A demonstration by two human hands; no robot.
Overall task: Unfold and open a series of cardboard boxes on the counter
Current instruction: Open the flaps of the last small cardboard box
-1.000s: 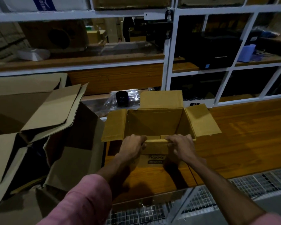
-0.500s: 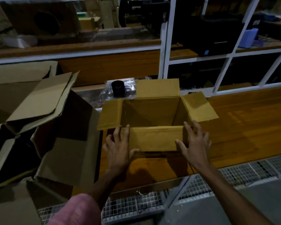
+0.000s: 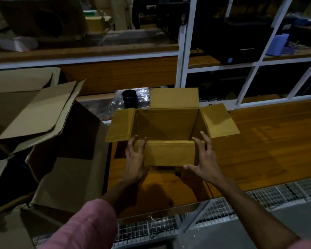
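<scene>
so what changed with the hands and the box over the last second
Both hands let go of the near flap, which they were gripping from above a second ago. The left hand and right hand now sit with fingers spread at the two ends of that flap, which hangs down outside the small box. The box stayed on the counter with its other flaps open, and the cardboard pile did not move.
</scene>
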